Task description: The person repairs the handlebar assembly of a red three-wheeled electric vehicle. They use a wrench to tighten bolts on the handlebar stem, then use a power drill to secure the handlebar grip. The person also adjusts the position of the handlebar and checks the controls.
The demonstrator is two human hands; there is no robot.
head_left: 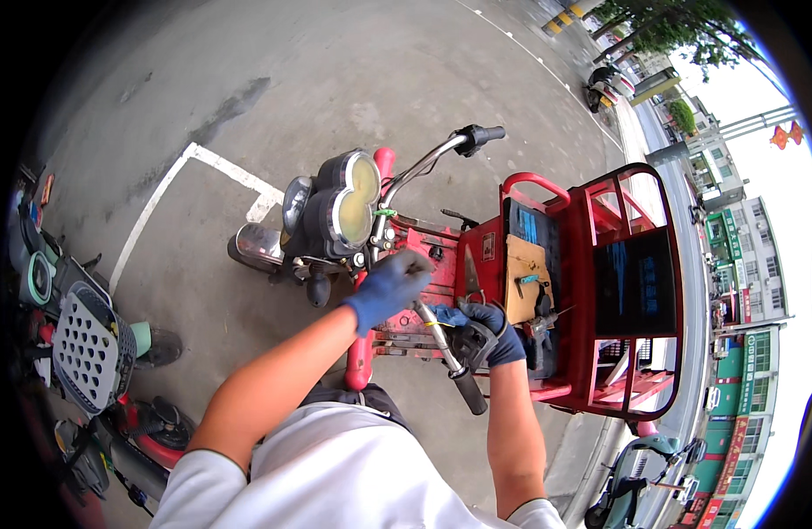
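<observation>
A red cargo tricycle stands before me, its chrome handlebar (434, 331) reaching toward me and ending in a black grip (468, 392). My left hand (390, 286), in a dark blue glove, is closed above the bar's inner part; what its fingers hold, if anything, is hidden. On the right of the bar, my gloved right hand (494, 328) is closed around a dark control housing (474, 344). A thin yellow band (433, 323) circles the bar between my hands. Beyond my left hand is the twin round instrument cluster (355, 201). The other black grip (482, 137) points away at the far side.
A cardboard sheet (527, 264) with a teal-handled tool (526, 280) lies on the seat, near a dark power tool (540, 328). A pointed metal blade (471, 271) rests on the red body. The cargo bed's red frame (675, 291) rises rightward; a scooter basket (90, 344) is left.
</observation>
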